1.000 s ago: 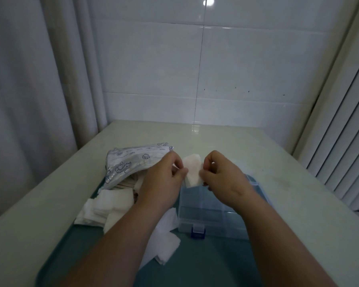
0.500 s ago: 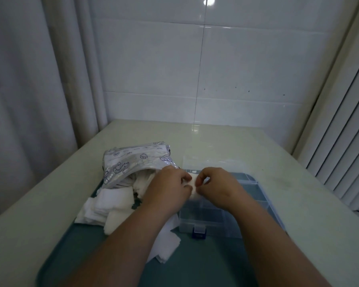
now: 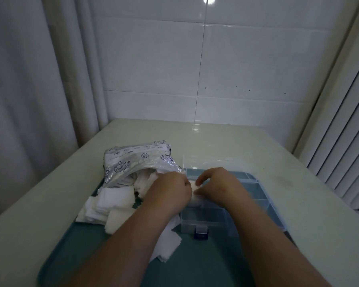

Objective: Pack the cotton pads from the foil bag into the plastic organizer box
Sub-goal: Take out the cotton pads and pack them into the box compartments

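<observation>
Holds one cotton pad (image 3: pixel 192 188) between left hand (image 3: pixel 170 190) and right hand (image 3: pixel 218 186), fingers of both curled in and pinching its edges, knuckles almost touching. Sits lower than a second ago: back then lifted clear above the organizer box (image 3: pixel 264 206) and stretched flat between the fingertips, now brought down to the box's left rear compartment, mostly hidden by the hands, with only a small white patch showing. Hardly differs from half a second ago.

Clear, hard plastic for the box: rectangular, split by thin walls into compartments, with a dark blue latch (image 3: pixel 201 234) on the near edge and a transparent lid (image 3: pixel 205 161) standing open at the back. Crinkled and shiny for the foil bag (image 3: pixel 137 162): silver with dark printed shells, lying on its side just left of the box, mouth toward the hands, stuffed with soft white sheets. Heaped beside and below it, loose pads (image 3: pixel 112 200): square, fluffy, matte, some tucked under the left forearm. Under everything, a smooth teal tray (image 3: pixel 195 264) with rounded corners, set on a pale glossy table (image 3: pixel 216 139). Behind, glazed white tiles (image 3: pixel 247 59); to the left, a pleated curtain (image 3: pixel 29 79); to the right, vertical slats (image 3: pixel 344 131).
</observation>
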